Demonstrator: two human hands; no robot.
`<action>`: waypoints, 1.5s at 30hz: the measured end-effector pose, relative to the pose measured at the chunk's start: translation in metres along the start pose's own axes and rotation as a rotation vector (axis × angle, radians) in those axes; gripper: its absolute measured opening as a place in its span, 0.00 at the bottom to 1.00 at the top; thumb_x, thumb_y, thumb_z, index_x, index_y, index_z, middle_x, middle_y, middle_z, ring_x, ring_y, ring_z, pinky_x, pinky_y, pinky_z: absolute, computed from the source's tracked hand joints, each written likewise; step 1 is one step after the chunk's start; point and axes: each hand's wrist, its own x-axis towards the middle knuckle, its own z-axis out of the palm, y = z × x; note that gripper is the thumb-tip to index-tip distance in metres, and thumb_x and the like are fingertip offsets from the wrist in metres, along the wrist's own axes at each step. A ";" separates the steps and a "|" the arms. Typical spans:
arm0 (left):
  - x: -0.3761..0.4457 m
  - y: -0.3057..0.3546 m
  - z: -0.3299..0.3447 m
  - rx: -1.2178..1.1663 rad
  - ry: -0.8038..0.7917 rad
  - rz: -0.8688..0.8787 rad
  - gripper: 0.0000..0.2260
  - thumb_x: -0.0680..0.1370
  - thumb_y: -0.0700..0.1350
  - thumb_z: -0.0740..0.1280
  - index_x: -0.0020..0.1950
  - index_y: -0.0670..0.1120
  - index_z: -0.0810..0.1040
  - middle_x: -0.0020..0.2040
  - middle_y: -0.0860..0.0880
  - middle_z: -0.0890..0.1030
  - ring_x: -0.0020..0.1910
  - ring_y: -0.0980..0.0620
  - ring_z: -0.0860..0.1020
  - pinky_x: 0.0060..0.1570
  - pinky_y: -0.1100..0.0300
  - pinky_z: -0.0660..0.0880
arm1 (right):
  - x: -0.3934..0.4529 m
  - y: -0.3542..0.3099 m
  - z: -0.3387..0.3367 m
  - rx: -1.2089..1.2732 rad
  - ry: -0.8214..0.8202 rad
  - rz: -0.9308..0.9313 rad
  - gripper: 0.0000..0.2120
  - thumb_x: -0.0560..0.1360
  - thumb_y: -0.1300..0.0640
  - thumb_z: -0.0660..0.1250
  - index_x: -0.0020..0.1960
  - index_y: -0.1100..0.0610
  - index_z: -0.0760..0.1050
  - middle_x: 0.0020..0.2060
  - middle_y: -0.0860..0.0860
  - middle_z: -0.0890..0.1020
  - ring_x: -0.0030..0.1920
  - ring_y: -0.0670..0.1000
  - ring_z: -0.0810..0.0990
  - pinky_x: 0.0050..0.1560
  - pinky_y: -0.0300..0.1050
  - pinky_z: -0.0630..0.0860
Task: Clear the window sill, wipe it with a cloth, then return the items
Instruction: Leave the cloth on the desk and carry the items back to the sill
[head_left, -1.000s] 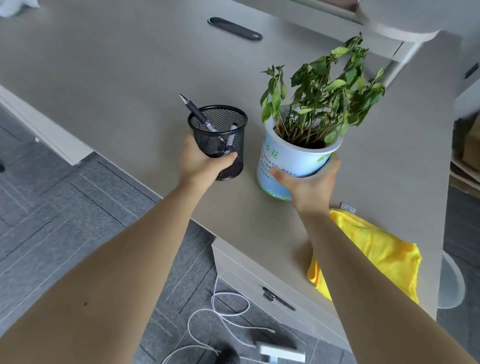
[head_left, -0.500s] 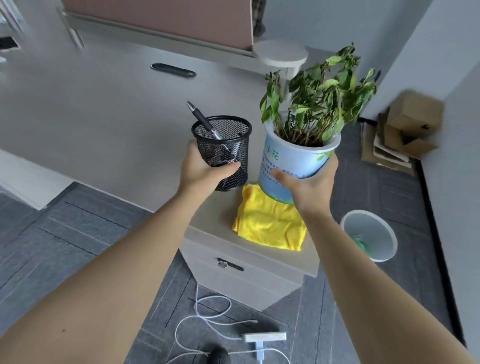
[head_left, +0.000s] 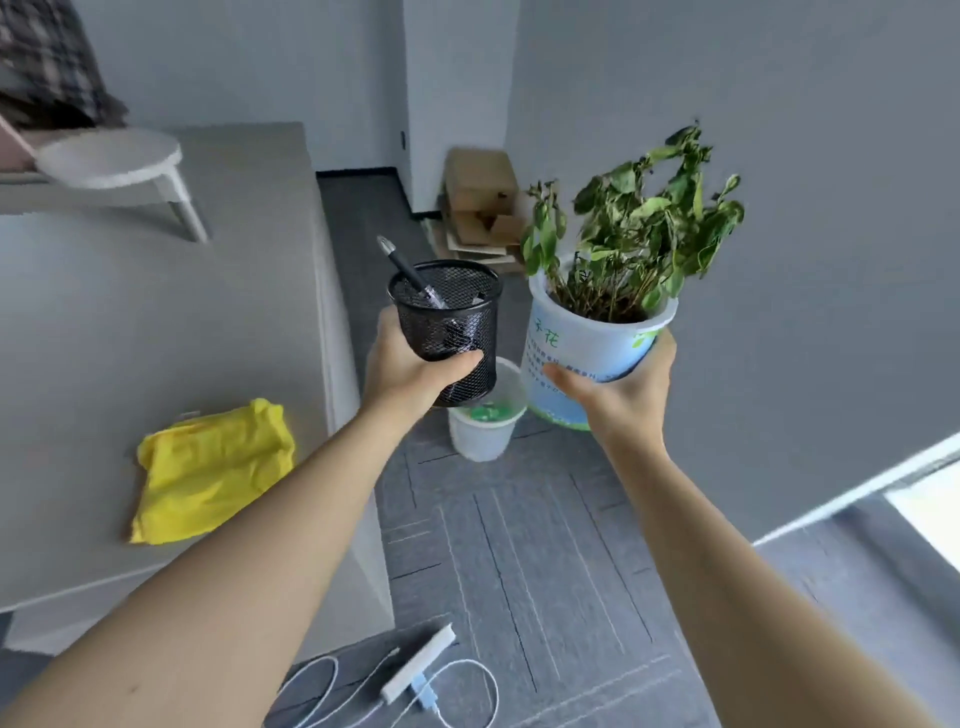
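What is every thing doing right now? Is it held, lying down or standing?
left hand: grips the pen holder
pen holder: held up in the air, upright
pen: stands slanted in the holder
right hand: grips the plant pot
plant pot: held up in the air, a bit tilted
yellow cloth: lies crumpled on the desk
waste bin: stands on the floor

Open grey floor (head_left: 519, 545) runs between the desk (head_left: 156, 338) and the wall (head_left: 779, 260); a white bin (head_left: 480, 441) stands mid-lane, cardboard (head_left: 480, 208) blocks the far corner, cables (head_left: 457, 691) trail underfoot
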 end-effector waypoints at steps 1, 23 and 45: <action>-0.001 0.005 0.018 -0.001 -0.062 0.022 0.35 0.52 0.53 0.72 0.56 0.45 0.69 0.53 0.49 0.76 0.53 0.50 0.74 0.53 0.58 0.70 | 0.000 0.003 -0.020 -0.013 0.053 0.010 0.40 0.57 0.62 0.80 0.61 0.53 0.61 0.60 0.54 0.71 0.57 0.50 0.73 0.46 0.27 0.72; -0.225 0.092 0.388 0.027 -0.991 0.225 0.31 0.64 0.43 0.75 0.62 0.41 0.64 0.53 0.51 0.70 0.52 0.54 0.69 0.49 0.63 0.66 | -0.123 0.045 -0.432 -0.184 0.994 0.127 0.44 0.53 0.58 0.80 0.62 0.53 0.60 0.54 0.49 0.70 0.53 0.46 0.72 0.48 0.38 0.76; -0.443 0.133 0.837 0.039 -1.216 0.234 0.30 0.62 0.43 0.76 0.59 0.44 0.65 0.52 0.52 0.72 0.53 0.51 0.73 0.43 0.72 0.68 | -0.115 0.192 -0.874 -0.288 1.198 0.186 0.41 0.54 0.61 0.81 0.57 0.53 0.59 0.51 0.45 0.71 0.54 0.46 0.72 0.52 0.34 0.75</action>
